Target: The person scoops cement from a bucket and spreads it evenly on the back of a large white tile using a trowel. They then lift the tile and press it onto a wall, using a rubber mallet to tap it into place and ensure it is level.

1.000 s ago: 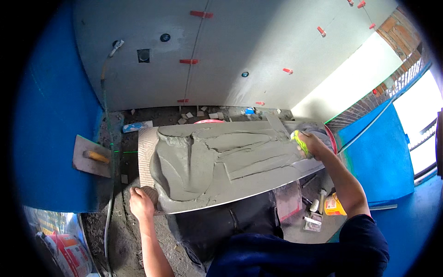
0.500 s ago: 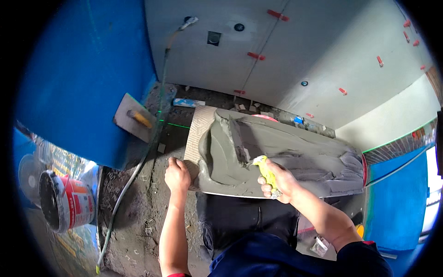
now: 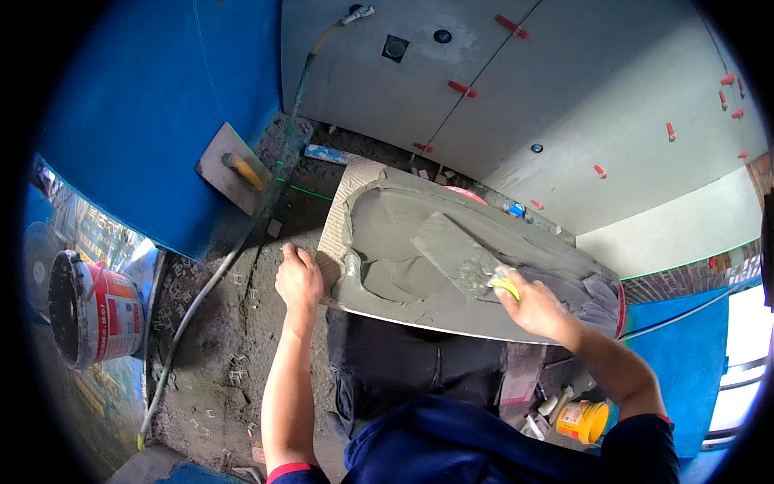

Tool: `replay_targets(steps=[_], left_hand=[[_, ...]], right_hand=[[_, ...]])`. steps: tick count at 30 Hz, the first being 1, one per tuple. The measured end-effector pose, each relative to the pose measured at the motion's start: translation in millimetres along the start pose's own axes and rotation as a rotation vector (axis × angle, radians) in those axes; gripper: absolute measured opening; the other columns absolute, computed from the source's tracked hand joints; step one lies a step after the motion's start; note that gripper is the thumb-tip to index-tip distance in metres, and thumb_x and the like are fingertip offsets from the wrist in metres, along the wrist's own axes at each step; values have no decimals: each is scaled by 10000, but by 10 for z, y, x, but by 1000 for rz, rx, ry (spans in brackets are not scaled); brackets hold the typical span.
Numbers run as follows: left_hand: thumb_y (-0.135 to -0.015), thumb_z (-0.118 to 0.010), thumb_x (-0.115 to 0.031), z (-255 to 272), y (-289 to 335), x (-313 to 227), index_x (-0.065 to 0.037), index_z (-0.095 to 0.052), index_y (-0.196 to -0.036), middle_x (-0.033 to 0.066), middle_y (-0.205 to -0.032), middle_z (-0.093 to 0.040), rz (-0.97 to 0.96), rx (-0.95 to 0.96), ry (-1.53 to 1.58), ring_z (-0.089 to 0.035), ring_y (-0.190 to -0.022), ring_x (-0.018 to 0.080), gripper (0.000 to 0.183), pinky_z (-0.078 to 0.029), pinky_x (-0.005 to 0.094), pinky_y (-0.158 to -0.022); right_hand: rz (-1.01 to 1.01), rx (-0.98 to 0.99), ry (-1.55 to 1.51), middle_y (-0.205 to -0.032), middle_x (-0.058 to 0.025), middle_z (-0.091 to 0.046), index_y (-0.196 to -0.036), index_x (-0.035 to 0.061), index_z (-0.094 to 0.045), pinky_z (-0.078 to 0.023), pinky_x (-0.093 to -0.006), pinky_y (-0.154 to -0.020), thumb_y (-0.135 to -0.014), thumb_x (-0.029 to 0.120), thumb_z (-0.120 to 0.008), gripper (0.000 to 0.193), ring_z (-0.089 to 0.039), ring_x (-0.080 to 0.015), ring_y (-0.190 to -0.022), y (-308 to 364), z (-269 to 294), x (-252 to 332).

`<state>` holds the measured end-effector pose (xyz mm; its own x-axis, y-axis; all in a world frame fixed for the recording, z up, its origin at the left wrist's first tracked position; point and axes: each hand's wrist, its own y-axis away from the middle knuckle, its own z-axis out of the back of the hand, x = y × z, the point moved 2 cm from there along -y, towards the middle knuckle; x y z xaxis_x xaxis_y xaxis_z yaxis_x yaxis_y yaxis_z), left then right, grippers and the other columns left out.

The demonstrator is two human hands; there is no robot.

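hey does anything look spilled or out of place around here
Yes, mildly: small pale pieces lie scattered across the grimy floor at left, in no order, so it looks littered. The grey paste on the panel is uneven, but the right hand holds a trowel over it, so that seems ordinary.

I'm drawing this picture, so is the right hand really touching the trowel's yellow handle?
Touching: the head view shows the right hand closed around the yellow handle of the trowel.
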<state>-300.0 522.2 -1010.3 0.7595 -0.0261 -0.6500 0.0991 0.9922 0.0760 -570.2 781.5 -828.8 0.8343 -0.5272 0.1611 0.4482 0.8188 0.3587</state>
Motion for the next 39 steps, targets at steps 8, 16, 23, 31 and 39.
replay_targets(steps=[8, 16, 23, 31, 39], left_hand=[[-1007, -369, -341, -38, 13, -43, -6, -573, -1242, 274, -1032, -673, 120, 47, 109, -633, -998, 449, 457, -481, 501, -883], [-1005, -375, -261, -188, -8, 203, 20, -639, -1008, 212, -993, -694, 141, -237, 429, -650, -968, 382, 385, -474, 428, -852], [-1022, -438, -251, 109, -48, 749, 2, -603, -948, 77, -666, -586, 172, -109, 723, -523, -545, 142, 311, -437, 314, -558], [-1006, -548, -318, 307, 581, 843, -14, -586, -881, 14, -694, -574, 111, 170, 695, -507, -634, 86, 331, -428, 259, -574], [-1007, -558, -345, 180, 809, 454, 6, -546, -881, 25, -711, -565, 110, 258, 704, -499, -648, 96, 373, -428, 274, -582]], right_hand=[[-689, 197, -1469, -673, -34, -484, -979, 87, -485, -424, -315, -410, -989, 506, -497, 418, -479, -157, -473, 439, -567, -213], [-285, 476, -1275, -674, -41, -502, -1014, 41, -481, -442, -304, -404, -1023, 482, -425, 444, -504, -139, -487, -195, -700, 868], [85, 540, -194, -722, -179, -650, -1135, 21, -493, -542, -416, -523, -1005, 411, -481, 412, -687, -252, -650, -150, -116, 979], [380, -25, 458, -830, -219, -686, -1103, 42, -459, -554, -514, -696, -955, 419, -533, 412, -683, -418, -786, -1034, 214, 488], [27, 350, -321, -622, -68, -556, -993, 33, -583, -487, -396, -516, -992, 487, -463, 469, -545, -202, -495, -1694, 660, 517]])
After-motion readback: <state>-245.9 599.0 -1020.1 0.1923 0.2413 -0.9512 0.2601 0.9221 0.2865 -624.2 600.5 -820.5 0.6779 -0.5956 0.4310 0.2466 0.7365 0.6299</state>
